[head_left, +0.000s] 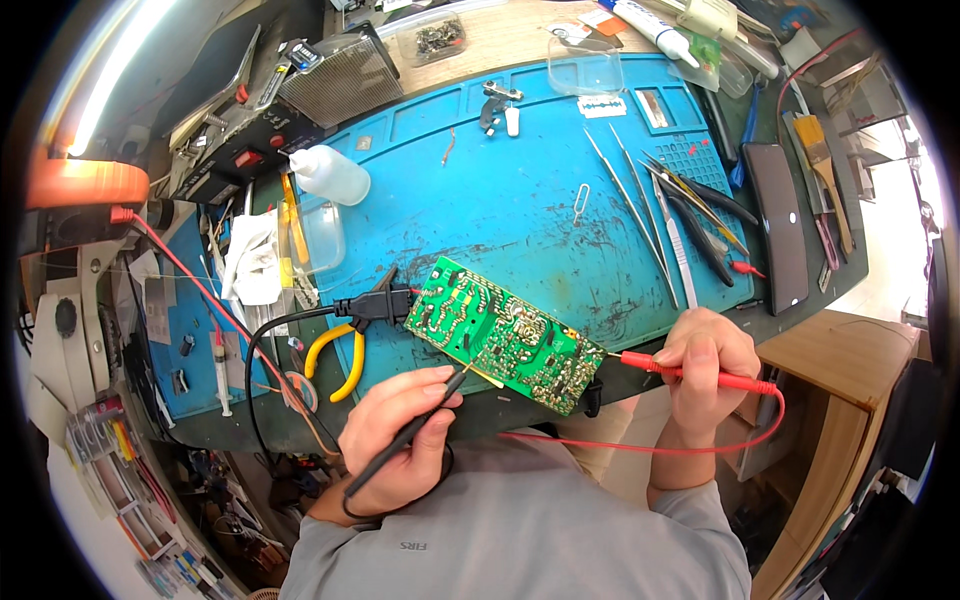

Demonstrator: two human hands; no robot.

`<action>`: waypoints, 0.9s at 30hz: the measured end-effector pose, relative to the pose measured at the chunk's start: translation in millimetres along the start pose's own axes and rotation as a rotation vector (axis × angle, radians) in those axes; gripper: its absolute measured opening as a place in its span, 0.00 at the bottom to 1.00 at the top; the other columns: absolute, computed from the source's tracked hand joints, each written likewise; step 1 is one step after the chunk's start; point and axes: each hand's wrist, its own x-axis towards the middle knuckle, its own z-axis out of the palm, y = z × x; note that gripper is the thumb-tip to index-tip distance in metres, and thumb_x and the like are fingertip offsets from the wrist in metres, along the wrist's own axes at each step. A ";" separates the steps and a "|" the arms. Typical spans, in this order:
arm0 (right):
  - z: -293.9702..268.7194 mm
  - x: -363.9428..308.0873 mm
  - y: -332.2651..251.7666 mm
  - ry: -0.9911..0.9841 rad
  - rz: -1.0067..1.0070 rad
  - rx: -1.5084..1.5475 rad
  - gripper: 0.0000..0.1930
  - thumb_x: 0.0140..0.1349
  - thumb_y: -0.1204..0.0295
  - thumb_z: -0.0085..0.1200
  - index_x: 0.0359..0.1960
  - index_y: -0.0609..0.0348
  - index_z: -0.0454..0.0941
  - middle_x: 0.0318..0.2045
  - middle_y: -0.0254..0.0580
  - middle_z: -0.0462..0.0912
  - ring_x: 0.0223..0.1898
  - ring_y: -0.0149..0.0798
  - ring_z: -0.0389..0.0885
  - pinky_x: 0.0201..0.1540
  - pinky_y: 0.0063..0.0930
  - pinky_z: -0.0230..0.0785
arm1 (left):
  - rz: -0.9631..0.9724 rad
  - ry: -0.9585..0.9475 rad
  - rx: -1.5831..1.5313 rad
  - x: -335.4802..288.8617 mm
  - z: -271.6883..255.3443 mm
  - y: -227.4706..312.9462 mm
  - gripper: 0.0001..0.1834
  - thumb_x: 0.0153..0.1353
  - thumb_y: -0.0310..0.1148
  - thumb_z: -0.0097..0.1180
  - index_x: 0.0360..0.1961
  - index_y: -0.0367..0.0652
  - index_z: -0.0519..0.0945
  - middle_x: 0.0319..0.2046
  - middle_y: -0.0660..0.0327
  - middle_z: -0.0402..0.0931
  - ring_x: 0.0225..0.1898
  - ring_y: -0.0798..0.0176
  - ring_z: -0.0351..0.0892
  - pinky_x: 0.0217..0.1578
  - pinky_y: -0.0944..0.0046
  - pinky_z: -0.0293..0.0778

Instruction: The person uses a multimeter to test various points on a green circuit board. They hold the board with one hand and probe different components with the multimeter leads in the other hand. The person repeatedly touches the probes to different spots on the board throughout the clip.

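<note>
A green circuit board point(490, 325), solder side up, lies aslant near the front edge of the blue mat. A black power plug point(375, 306) with its cable meets the board's left end. My left hand point(395, 435) is closed around a black test probe point(408, 432), whose tip reaches the board's lower long edge. In my right hand point(710, 365) is a red test probe point(655, 364); its tip is at the board's right end. Whether either tip touches metal is too small to tell. A red lead runs from the right probe across my lap.
Yellow-handled pliers point(338, 360) lie left of the board. Tweezers point(640, 205), black cutters point(705, 235) and a phone point(776, 225) are at the right. A white squeeze bottle point(330, 175) and clear tray point(320, 236) stand at the left. A paper clip-like wire loop point(581, 200) lies mid-mat.
</note>
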 end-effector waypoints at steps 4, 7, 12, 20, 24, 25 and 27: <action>-0.4 0.6 -1.9 0.008 0.026 0.005 0.11 0.57 0.78 0.49 0.17 0.65 0.76 0.16 0.41 0.78 0.16 0.30 0.73 0.20 0.22 0.65 | -0.030 0.046 -0.093 5.8 -5.5 8.5 0.10 0.64 0.25 0.59 0.45 0.33 0.77 0.44 0.46 0.79 0.36 0.58 0.84 0.36 0.66 0.81; -0.2 0.8 -2.6 0.011 0.036 0.003 0.11 0.57 0.77 0.49 0.17 0.65 0.76 0.16 0.41 0.78 0.16 0.30 0.73 0.20 0.22 0.65 | 0.015 0.012 0.084 16.4 -8.2 7.6 0.10 0.63 0.25 0.61 0.44 0.34 0.77 0.44 0.48 0.79 0.37 0.57 0.82 0.37 0.65 0.79; 0.4 1.5 -2.0 0.005 0.027 0.009 0.11 0.57 0.77 0.49 0.17 0.65 0.76 0.16 0.41 0.78 0.16 0.30 0.73 0.20 0.22 0.65 | 0.063 0.041 0.122 24.5 3.9 -0.6 0.09 0.61 0.27 0.62 0.41 0.35 0.78 0.40 0.51 0.79 0.39 0.57 0.81 0.40 0.64 0.76; -0.7 1.4 -2.0 0.001 0.013 -0.007 0.12 0.57 0.76 0.49 0.17 0.64 0.76 0.16 0.41 0.79 0.16 0.30 0.73 0.20 0.22 0.65 | 0.116 0.017 0.224 30.0 3.9 1.7 0.08 0.58 0.27 0.64 0.39 0.40 0.80 0.39 0.57 0.82 0.33 0.60 0.77 0.35 0.65 0.66; -0.3 1.7 -1.7 0.002 0.009 -0.007 0.12 0.58 0.76 0.50 0.17 0.64 0.76 0.16 0.40 0.79 0.16 0.31 0.74 0.20 0.22 0.66 | 0.140 0.005 0.260 32.5 4.9 3.3 0.08 0.58 0.26 0.65 0.38 0.41 0.81 0.39 0.59 0.82 0.33 0.61 0.76 0.36 0.64 0.64; -0.5 1.8 -1.9 0.000 0.008 -0.009 0.12 0.58 0.76 0.50 0.17 0.64 0.76 0.16 0.40 0.79 0.16 0.31 0.74 0.20 0.22 0.66 | 0.145 0.004 0.270 33.1 5.2 4.4 0.08 0.57 0.26 0.65 0.38 0.41 0.81 0.39 0.59 0.83 0.33 0.61 0.76 0.36 0.64 0.64; -0.9 2.1 -2.6 -0.006 0.008 -0.014 0.12 0.58 0.76 0.50 0.17 0.64 0.76 0.16 0.40 0.79 0.16 0.31 0.74 0.20 0.22 0.66 | 0.150 0.003 0.284 33.4 5.7 4.9 0.08 0.57 0.26 0.65 0.38 0.41 0.81 0.39 0.59 0.83 0.33 0.61 0.76 0.36 0.65 0.64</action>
